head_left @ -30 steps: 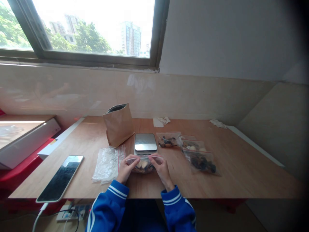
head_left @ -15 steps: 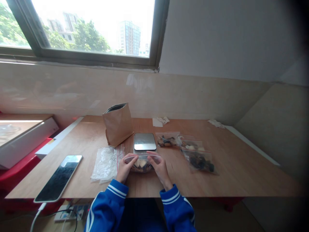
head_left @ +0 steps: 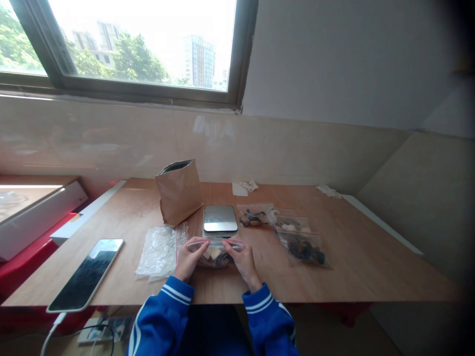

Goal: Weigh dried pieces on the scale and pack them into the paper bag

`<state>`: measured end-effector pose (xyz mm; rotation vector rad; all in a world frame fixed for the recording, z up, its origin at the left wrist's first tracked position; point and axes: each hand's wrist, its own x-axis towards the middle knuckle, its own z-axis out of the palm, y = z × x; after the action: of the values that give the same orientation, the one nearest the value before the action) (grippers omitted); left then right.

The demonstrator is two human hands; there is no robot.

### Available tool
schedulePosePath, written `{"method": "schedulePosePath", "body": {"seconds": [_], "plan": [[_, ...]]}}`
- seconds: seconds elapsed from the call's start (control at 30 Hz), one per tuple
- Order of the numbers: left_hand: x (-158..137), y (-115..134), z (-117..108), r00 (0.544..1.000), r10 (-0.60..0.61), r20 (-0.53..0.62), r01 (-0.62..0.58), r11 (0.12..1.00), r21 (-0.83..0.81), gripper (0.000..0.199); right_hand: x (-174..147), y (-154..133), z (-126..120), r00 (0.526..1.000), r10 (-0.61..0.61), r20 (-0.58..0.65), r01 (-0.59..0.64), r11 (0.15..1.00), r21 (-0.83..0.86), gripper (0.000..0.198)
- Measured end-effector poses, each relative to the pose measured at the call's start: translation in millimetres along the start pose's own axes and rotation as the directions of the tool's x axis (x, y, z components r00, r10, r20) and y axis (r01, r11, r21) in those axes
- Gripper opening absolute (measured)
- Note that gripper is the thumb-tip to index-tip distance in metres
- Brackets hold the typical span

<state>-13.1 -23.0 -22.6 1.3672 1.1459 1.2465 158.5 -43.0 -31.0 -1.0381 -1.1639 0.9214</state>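
Note:
Both hands pinch the top edge of a clear zip-lock bag [head_left: 214, 258] that holds pale and dark dried pieces. My left hand [head_left: 189, 258] is closed on the left part of its rim, thumb and fingers pressed together. On the right part of the same rim, my right hand [head_left: 240, 257] is closed too. Right behind the bag sits a kitchen scale [head_left: 220, 218] with a shiny metal top. Flat clear zip-lock bags [head_left: 158, 251] lie just left of my left hand.
A brown paper pouch [head_left: 180, 193] stands open-topped behind the flat bags. Filled zip-lock bags [head_left: 302, 247] lie at the right, another filled bag [head_left: 255, 215] beside the scale. A phone [head_left: 87, 274] with a plugged-in cable lies at the left. Crumpled tissue [head_left: 248, 186] is near the wall.
My fingertips have moved slightly closer together along the bag's rim. The whole view has shifted a little; the other things lie as before.

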Motion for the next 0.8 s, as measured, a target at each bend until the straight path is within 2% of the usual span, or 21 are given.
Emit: {"method": "schedulePosePath", "body": {"seconds": [0.23,0.37,0.43,0.63,0.8], "plan": [[-1.0,2.6,-1.9,0.998,0.007,0.070,-0.004,0.999,-0.042,0.023,-0.2,-3.3,2.8,1.000,0.021,-0.011,-0.020,0.997,0.069,0.021],[-0.8,4.3,-2.3,0.995,0.040,0.095,-0.039,0.999,-0.015,0.021,0.3,-3.7,1.2,0.989,0.055,0.137,-0.073,0.989,0.128,0.030],[-0.9,4.6,-2.3,0.995,0.044,0.091,-0.044,0.999,-0.004,0.021,0.9,-3.0,0.7,0.982,0.034,0.186,-0.053,0.994,0.099,0.029],[-2.1,3.6,-2.1,0.991,0.106,0.085,-0.111,0.992,0.057,0.019,1.8,-0.5,3.2,0.994,-0.057,0.098,0.060,0.998,-0.032,0.016],[-3.0,5.0,-1.1,0.983,0.172,0.065,-0.179,0.975,0.135,0.017,0.6,2.3,5.5,0.997,-0.056,0.057,0.057,0.998,-0.027,0.017]]}}
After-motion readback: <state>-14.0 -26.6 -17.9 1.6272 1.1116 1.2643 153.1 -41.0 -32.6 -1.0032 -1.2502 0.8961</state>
